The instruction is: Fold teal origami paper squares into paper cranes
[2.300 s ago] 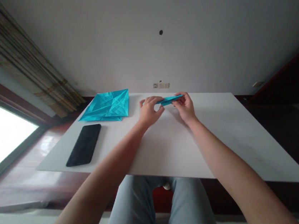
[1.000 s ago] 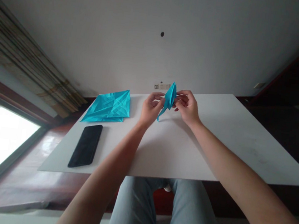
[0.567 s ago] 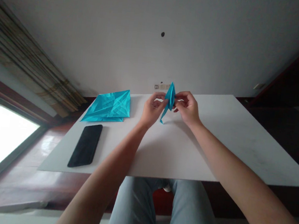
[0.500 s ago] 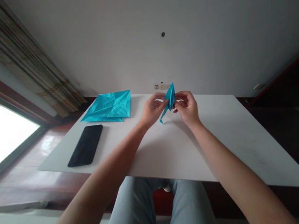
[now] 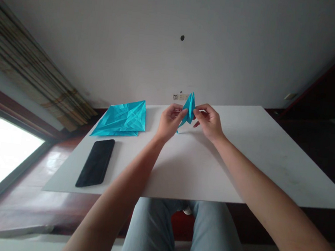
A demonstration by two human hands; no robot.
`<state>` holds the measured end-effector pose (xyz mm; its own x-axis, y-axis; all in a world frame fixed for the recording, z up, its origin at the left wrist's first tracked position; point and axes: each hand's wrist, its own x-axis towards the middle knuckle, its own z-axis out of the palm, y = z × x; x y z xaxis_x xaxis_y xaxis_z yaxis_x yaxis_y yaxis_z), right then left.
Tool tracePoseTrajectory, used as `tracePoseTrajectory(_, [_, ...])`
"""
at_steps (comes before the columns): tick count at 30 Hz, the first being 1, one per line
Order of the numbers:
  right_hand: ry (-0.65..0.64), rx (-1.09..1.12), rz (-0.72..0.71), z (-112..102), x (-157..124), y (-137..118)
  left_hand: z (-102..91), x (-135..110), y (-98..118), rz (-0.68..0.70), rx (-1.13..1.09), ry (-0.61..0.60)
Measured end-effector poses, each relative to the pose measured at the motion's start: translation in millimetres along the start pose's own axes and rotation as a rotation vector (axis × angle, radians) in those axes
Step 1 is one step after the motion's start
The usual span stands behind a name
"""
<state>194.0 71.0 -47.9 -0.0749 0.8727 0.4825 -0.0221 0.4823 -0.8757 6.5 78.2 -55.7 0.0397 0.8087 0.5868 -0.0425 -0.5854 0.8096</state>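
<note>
A small folded origami figure [image 5: 189, 108] of bright blue paper is held upright between my two hands, above the far part of the white table [image 5: 199, 165]. My left hand [image 5: 170, 122] pinches its left side with thumb and fingers. On the other side, my right hand [image 5: 208, 121] grips the figure's right edge between thumb and forefinger. Pointed tips rise at the top of the paper, and a thin strip hangs down at lower left, partly behind my left hand. The fingertips behind the paper are hidden.
Creased blue paper sheets [image 5: 123, 117] lie at the table's far left. Nearer me is a black phone [image 5: 96, 163]. The wall [image 5: 238, 61] with sockets [image 5: 181, 97] stands behind the table, and a curtain [image 5: 27, 57] hangs at left.
The origami figure has turned a little and its top points have spread apart. Its thin lower strip has swung left, mostly behind my left hand. My right fingers have closed on the right edge.
</note>
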Motion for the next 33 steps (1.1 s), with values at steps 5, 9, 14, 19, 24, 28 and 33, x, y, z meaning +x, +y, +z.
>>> tracePoseTrajectory(5, [0.028, -0.047, -0.021, -1, 1, 1, -0.4, 3, -3, -0.015, -0.019, 0.023])
tracePoseTrajectory(9, [0.078, -0.046, -0.052, -3, 2, 4, -5.5, 6, -9, -0.055, -0.073, 0.09])
tracePoseTrajectory(14, [0.125, -0.032, 0.022, -6, 7, 12, -14.9, 9, -16, -0.103, -0.107, 0.172])
tracePoseTrajectory(19, [0.146, -0.036, 0.192, -11, 12, 24, -21.1, 11, -19, -0.129, -0.143, 0.178])
tracePoseTrajectory(24, [0.217, -0.013, 0.21, -14, 15, 30, -17.9, 10, -17, -0.168, -0.194, 0.176])
tracePoseTrajectory(28, [0.08, 0.085, 0.253, -13, 14, 25, -13.9, 8, -11, -0.182, -0.178, 0.174])
tracePoseTrajectory(33, [-0.077, 0.064, 0.262, -9, 9, 19, -11.7, 7, -9, -0.221, -0.177, 0.083])
